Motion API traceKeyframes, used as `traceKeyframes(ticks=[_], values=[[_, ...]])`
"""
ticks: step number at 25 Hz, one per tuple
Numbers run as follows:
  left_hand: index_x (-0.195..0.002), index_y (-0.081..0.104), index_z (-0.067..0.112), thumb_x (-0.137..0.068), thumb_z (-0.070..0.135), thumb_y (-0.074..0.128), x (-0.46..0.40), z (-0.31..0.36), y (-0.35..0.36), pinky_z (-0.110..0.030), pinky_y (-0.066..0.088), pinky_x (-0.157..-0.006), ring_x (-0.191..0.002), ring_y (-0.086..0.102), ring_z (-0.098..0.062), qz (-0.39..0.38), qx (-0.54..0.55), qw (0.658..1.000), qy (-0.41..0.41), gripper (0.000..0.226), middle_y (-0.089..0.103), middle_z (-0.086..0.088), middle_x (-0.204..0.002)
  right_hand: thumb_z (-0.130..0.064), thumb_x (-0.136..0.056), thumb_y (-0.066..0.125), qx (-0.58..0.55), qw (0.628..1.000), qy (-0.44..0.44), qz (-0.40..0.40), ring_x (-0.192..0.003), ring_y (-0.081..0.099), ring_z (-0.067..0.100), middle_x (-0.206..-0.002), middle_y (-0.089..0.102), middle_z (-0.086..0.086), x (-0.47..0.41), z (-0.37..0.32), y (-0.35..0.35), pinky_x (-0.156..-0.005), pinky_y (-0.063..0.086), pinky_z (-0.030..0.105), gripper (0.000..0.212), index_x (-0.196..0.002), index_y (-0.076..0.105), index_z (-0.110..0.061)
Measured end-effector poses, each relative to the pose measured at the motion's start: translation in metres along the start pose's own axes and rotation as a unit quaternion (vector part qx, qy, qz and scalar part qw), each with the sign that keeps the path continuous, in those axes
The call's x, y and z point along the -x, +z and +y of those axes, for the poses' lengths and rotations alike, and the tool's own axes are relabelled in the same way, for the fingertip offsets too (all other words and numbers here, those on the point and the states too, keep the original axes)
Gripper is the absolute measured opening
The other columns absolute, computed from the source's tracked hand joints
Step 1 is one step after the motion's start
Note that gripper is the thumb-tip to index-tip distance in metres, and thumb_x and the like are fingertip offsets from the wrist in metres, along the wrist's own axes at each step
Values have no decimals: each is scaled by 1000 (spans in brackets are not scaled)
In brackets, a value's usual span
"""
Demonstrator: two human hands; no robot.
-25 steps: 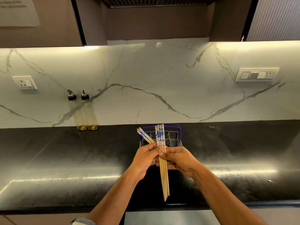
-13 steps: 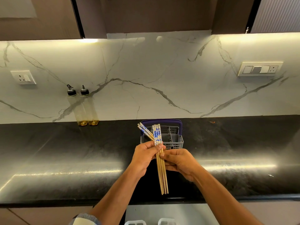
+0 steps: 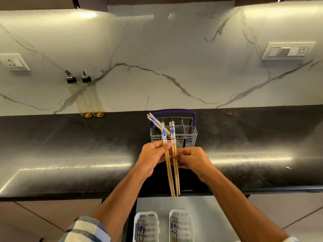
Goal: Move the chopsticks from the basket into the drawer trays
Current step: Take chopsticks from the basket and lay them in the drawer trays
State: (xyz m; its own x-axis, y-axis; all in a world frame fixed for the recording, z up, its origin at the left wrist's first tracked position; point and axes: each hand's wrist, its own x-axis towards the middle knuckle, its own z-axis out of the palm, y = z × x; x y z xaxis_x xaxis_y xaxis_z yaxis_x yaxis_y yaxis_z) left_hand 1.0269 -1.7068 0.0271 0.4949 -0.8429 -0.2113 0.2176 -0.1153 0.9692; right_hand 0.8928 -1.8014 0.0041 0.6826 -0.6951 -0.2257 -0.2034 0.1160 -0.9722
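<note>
A grey cutlery basket (image 3: 189, 137) with a purple handle stands on the black counter, with a pair of blue-patterned chopsticks (image 3: 153, 120) leaning out of its left side. My left hand (image 3: 153, 157) grips wooden chopsticks (image 3: 168, 172) with blue-and-white tops. My right hand (image 3: 191, 159) pinches a second set of chopsticks (image 3: 176, 173) just to the right, a small gap between the two sets. Both sets hang nearly upright in front of the basket. Below, two white drawer trays, the left tray (image 3: 146, 215) and the right tray (image 3: 181, 213), each hold chopsticks.
Two oil bottles (image 3: 87, 100) stand against the marble backsplash at the left. A socket (image 3: 14, 62) and a switch panel (image 3: 288, 51) sit on the wall. The open drawer floor (image 3: 209, 215) lies under the counter edge (image 3: 70, 195).
The single bunch held by both hands has been split into two sets, one per hand. The view has tilted down, bringing the drawer trays into sight.
</note>
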Motion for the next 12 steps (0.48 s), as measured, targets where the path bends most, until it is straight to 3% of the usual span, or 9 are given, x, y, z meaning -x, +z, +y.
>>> traceKeyframes(ticks=[4,8,12], values=[[-109,69,5,-92,13,66,12,-20,-28,-37,61,-82,-92,75,-25,10,-15,999,-27,19,76,-13,-100,-15,-88,71,-39,997,63,38,-86,76,26,-90,78,12,10,26,-10,-87,59,42,14,-97,75,-5],[-110,68,7,-93,9,63,47,-103,-65,-33,62,-79,-92,75,-24,26,-41,994,-96,19,77,-11,-99,-18,-88,71,-15,990,133,53,-89,74,24,-88,78,8,54,99,-2,-84,59,33,13,-95,76,-8],[-109,69,7,-92,10,65,81,-179,-84,-38,60,-84,-92,75,-27,45,-52,984,-163,18,77,-11,-97,-19,-84,76,-29,969,233,80,-82,68,20,-82,76,5,93,169,17,-75,54,29,7,-85,79,-13]])
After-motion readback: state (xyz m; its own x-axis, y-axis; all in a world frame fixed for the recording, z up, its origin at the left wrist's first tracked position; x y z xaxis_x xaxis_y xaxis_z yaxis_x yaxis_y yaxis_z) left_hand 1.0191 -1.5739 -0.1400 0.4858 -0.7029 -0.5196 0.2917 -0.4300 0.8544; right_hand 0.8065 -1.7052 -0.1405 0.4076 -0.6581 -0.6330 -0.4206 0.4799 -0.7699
